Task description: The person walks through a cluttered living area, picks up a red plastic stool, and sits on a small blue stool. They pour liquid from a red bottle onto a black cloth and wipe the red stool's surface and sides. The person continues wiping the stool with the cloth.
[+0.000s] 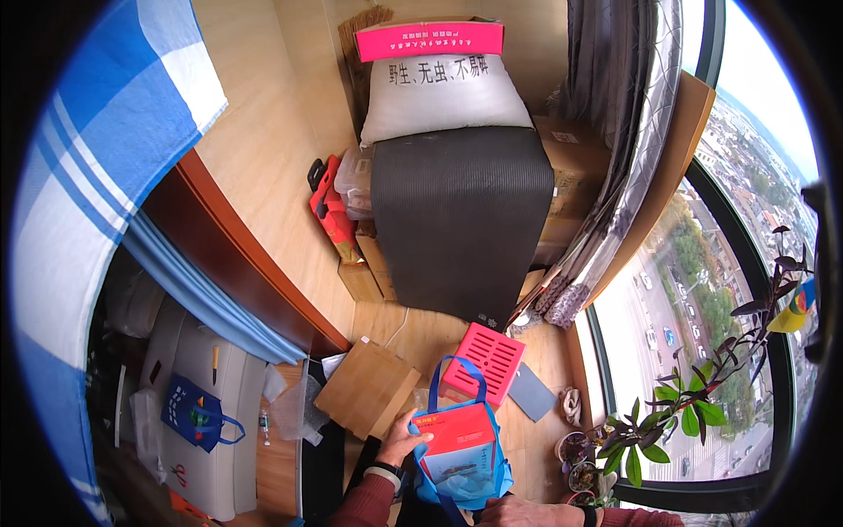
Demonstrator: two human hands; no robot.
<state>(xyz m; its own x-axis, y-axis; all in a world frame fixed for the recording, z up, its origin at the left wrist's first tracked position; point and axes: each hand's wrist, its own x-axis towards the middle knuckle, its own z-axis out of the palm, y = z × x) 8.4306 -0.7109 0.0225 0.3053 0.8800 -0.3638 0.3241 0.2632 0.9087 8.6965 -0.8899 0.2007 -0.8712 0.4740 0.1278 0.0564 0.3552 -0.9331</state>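
Note:
A light blue tote bag (508,473) with dark blue handles stands before me, a red and blue printed box (458,448) inside it. My left hand (402,440) is at the bag's left rim, its thumb over the box's edge and its fingers on the outer side. Low in the view, my right hand (517,512) lies by the bag's near side, knuckles up; its fingertips are hidden, so what it holds cannot be told. A pink plastic stool (484,362) stands just beyond the far handle.
A cardboard box (365,385) sits on the floor left of the stool. A black mat (461,211) drapes over stacked boxes ahead. Potted plants (583,474) line the window at right. A grey sofa seat (227,421) holding a dark blue bag (191,412) is at left.

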